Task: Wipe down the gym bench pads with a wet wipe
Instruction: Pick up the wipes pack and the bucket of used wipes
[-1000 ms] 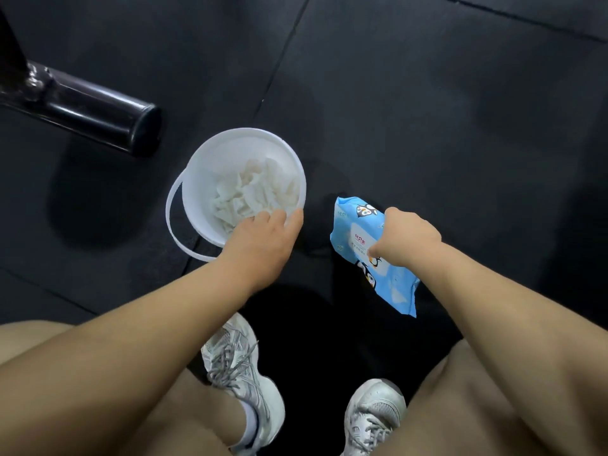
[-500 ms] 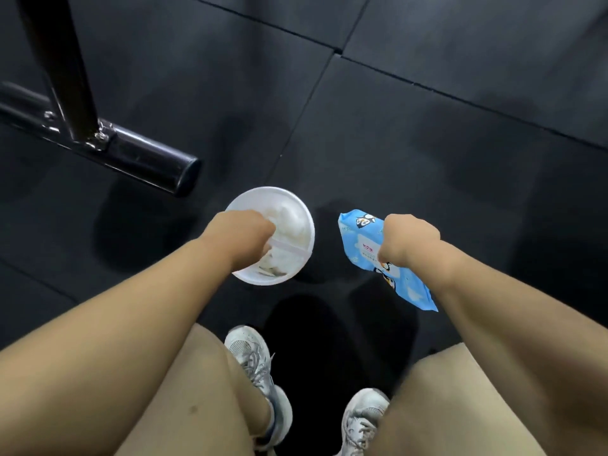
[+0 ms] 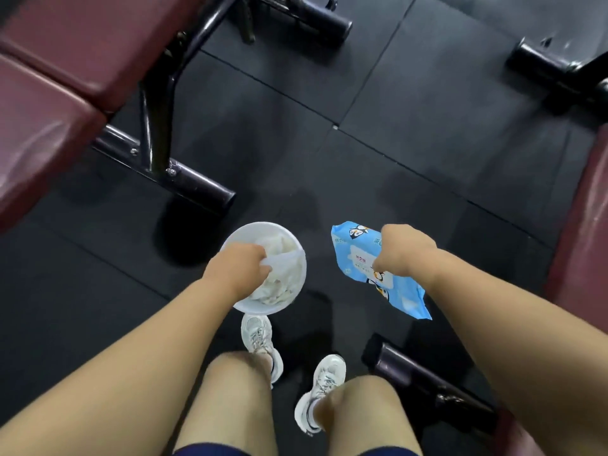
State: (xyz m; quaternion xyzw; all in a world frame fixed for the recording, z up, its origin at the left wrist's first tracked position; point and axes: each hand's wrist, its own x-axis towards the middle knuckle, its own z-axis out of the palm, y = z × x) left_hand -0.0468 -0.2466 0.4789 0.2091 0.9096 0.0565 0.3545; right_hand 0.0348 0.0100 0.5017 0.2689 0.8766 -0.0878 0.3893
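Item: wet-wipe pack point(image 3: 378, 268). Soft blue film pouch, white label panel, penguin print. Carried in mid-air above the floor point(image 3: 394, 143), right of centre, near the person's knees. Judged light, limp and somewhat slick; it sags toward its near end. Best held across the middle of the pouch, as now, leaving the label flap reachable for drawing a sheet.

Right hand point(image 3: 406, 255): curled closed over the pack's upper edge, gripping it.

Left hand point(image 3: 235, 273): closed on the handle of a small white bucket point(image 3: 297, 258), which holds crumpled white wipes point(image 3: 279, 284), apparently spent; judged light and soft.

Bench pads point(image 3: 65, 60): dark red vinyl, smooth, faint sheen, seam between sections; far left, on a black steel frame point(image 3: 171, 172). A second red pad point(image 3: 585, 225) edges the right.

Wiping not yet underway; no sheet drawn.
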